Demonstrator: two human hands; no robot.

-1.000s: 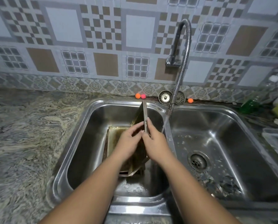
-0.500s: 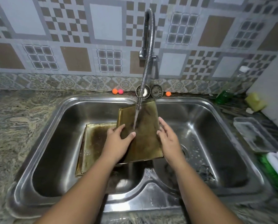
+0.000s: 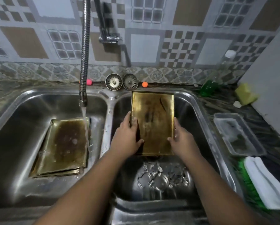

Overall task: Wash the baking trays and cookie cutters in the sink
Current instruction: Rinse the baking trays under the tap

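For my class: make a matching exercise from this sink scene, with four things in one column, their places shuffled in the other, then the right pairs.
Things
1. held baking tray
2. stacked baking trays
3. sink strainers
4. yellow sponge

Places
A. on the counter, far right
B. in the left basin, under running water
C. behind the basins, against the tiled wall
D. above the right basin

Pairs: 1-D, 2-B, 3-C, 4-A
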